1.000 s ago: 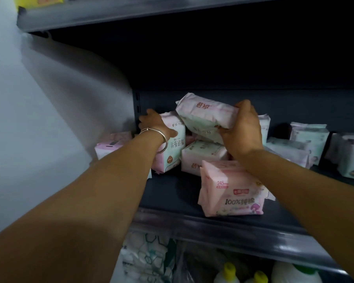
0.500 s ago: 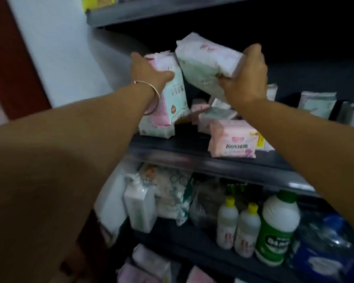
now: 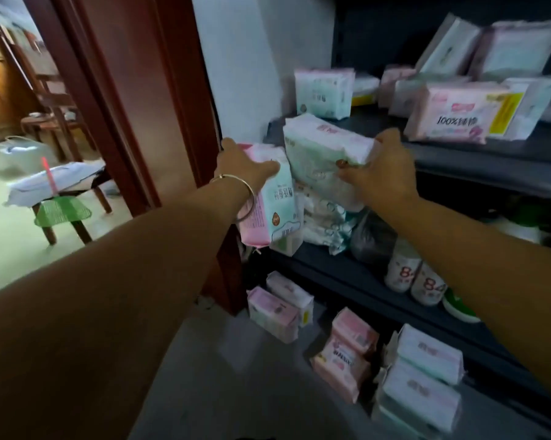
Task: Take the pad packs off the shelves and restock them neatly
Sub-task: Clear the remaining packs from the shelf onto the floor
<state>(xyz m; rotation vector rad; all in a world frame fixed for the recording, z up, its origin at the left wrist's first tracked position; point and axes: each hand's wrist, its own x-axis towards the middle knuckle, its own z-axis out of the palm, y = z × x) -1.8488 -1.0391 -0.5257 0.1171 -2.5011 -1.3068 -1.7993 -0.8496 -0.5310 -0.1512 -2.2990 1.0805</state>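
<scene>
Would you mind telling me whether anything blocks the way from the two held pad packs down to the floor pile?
Nothing visible does: pink-and-mint pack in left hand, white-and-mint pack in right hand, open floor beside the piled packs.

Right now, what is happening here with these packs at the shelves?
A person is clearing pad packs from a dark shelf unit. The left hand grips a pink and mint pack; the right hand holds a white and green pack. Both packs are off the shelf. More packs wait on it, and others lie on the floor.

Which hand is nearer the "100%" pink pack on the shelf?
Right. The right hand is just below-left of the 100% pack; the left hand is farther left.
</scene>
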